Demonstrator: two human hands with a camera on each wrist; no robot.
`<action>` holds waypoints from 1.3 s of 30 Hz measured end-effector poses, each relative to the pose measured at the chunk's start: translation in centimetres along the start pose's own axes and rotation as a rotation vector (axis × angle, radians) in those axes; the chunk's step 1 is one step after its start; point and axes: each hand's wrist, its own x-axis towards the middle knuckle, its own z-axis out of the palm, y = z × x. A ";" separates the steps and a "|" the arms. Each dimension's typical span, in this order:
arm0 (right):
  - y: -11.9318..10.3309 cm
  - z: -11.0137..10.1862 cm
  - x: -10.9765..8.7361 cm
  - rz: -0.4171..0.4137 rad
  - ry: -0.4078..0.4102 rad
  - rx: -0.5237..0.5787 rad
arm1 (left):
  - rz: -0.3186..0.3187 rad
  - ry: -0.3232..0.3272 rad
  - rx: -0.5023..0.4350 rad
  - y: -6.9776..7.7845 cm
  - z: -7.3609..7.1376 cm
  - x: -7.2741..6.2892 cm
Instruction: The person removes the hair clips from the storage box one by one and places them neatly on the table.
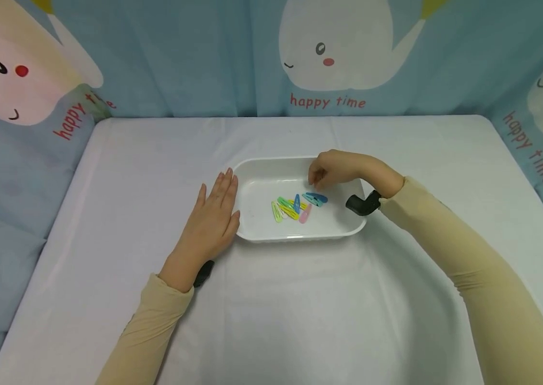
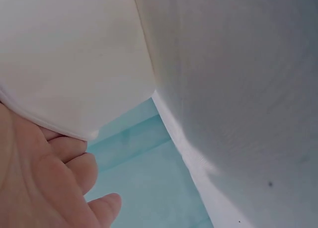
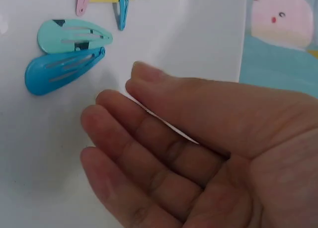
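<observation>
White rectangular tray (image 1: pixel 295 238), on a white tablecloth (image 1: pixel 276 321); in its middle, a loose cluster of snap hair clips (image 1: pixel 289 212), green, yellow, blue and pink among them; at the cluster's right, a mint clip (image 3: pixel 72 37) with black patches, touching a blue clip (image 3: pixel 59 74); left hand (image 1: pixel 211 219), fingers extended, against the tray's left rim, gripping nothing; right hand (image 1: pixel 341 167) above the tray's right end, fingers loosely bent, thumb-to-finger gap narrow, holding nothing, near the blue clip.
</observation>
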 end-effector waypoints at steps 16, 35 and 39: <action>0.1 1.7 2.3 0.110 -0.087 0.019 | -0.005 0.003 -0.009 0.0 0.4 0.0; 0.6 0.8 0.9 0.083 0.024 0.274 | 0.003 0.015 -0.020 -0.2 0.3 0.0; 0.7 0.4 0.2 0.051 0.056 0.319 | 0.011 0.025 -0.023 -0.2 0.3 0.1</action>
